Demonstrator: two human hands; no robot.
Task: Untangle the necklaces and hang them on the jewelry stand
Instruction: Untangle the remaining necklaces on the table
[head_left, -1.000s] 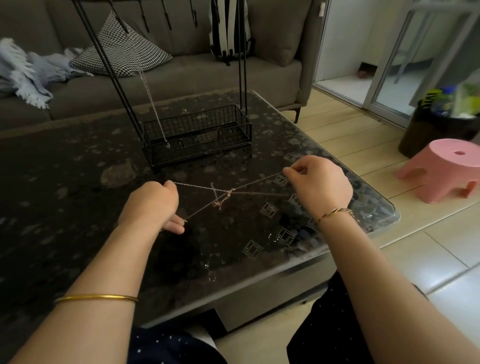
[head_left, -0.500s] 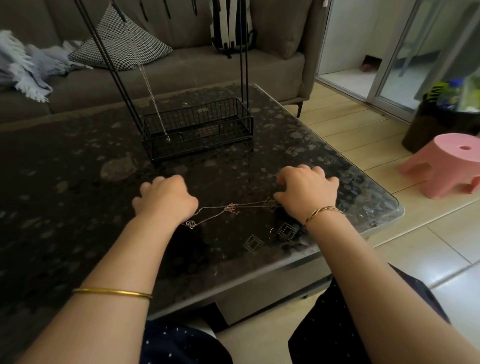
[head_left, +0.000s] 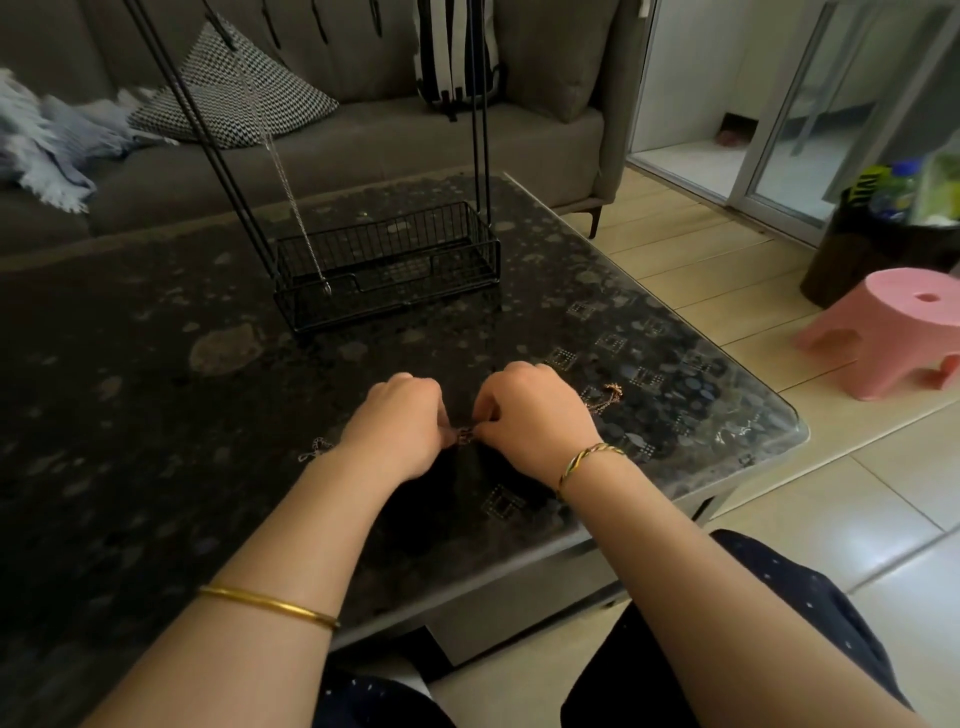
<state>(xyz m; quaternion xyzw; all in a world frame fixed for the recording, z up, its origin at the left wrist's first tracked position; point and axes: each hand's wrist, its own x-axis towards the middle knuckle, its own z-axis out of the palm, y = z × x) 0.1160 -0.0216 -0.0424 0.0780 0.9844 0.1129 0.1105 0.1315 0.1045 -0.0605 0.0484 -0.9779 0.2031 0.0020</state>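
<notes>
On the near side of the jewelry stand (head_left: 387, 249), left hand (head_left: 400, 431) and right hand (head_left: 530, 421) have met, both pinching the knot (head_left: 464, 434). Pulling has become picking, so untangling looks unfinished.

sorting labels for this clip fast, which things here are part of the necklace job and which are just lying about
Job: tangled necklaces, pinched by left hand and right hand; jewelry stand; chain hanging on it.
Lying about: pink stool; checked cushion; blanket; sofa.
</notes>
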